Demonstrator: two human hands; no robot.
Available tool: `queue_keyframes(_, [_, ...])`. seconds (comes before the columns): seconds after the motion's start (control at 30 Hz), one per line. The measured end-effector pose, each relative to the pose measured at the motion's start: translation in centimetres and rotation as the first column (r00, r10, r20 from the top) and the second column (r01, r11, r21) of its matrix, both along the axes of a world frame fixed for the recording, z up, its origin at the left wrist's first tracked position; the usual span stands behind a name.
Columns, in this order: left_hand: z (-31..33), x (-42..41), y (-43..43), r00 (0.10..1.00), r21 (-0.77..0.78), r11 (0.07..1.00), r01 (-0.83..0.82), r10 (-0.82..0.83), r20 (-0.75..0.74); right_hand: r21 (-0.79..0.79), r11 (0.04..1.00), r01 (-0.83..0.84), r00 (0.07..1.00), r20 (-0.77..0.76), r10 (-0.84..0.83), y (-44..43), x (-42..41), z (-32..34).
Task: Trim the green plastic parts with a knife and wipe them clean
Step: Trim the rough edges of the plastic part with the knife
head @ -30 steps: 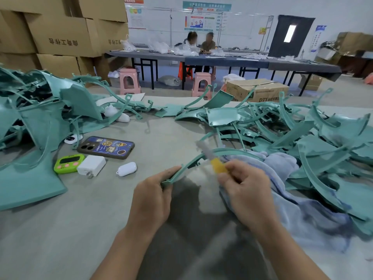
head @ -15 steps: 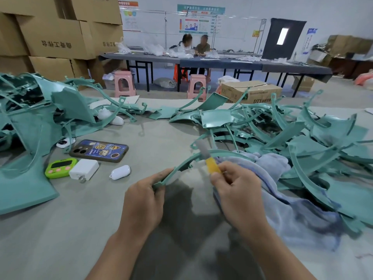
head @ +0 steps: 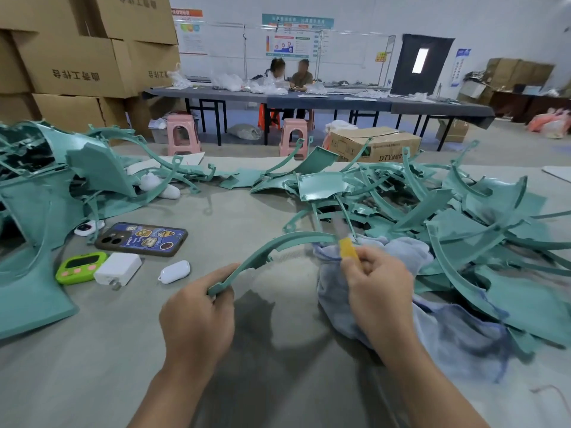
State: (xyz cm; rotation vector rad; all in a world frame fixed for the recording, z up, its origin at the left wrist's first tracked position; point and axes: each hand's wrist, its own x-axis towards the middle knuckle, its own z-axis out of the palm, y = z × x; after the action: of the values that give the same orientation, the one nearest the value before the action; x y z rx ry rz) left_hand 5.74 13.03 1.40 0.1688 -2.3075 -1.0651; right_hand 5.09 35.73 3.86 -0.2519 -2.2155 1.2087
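Closest to me, low in the frame, my left hand has its fingers curled round the lower end of a curved green plastic strip, which arcs up and to the right over the grey table. My right hand pinches a yellow-handled knife at the strip's other end. The blade is a blur, so I can't tell if it's actually on the plastic. That hand sits over a bluish cloth bunched up at the lower right.

Middle left there's a phone in a cartoon case, a lime-green timer, a white charger and a white earbud case, all close together. Heaps of green parts sit at the right and left edges.

Further back: pink stools, stacked cardboard boxes upper left, and two people seated at a long dark table.
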Motion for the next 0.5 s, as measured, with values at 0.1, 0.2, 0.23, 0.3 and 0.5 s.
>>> queue_keyframes(0.1, [0.3, 0.0, -0.1, 1.0, 0.002, 1.0, -0.027, 0.027, 0.014, 0.044, 0.999, 0.005, 0.998, 0.06, -0.008, -0.5, -0.5, -0.5])
queue_keyframes(0.2, [0.5, 0.1, 0.0, 0.997, 0.002, 0.997, -0.077, 0.077, 0.026, 0.069, 0.981, 0.179, 0.973, 0.135, -0.187, 0.9, -1.0, -0.4])
queue_keyframes(0.23, [0.5, 0.1, 0.1, 0.996, 0.002, 0.996, -0.089, 0.089, 0.033, 0.055, 0.977, 0.208, 0.965, 0.154, -0.214, 1.4, -1.0, -0.4])
queue_keyframes(0.3, [0.6, 0.2, 0.3, 0.994, -0.003, 0.994, -0.105, 0.105, 0.041, 0.026, 0.974, 0.224, 0.96, 0.166, -0.225, 1.9, -1.0, -0.4])
queue_keyframes(0.5, [0.8, 0.0, 0.0, 0.991, 0.037, 0.992, -0.123, 0.122, 0.047, 0.013, 0.998, 0.063, 0.998, 0.027, -0.063, 0.8, -0.1, 0.2])
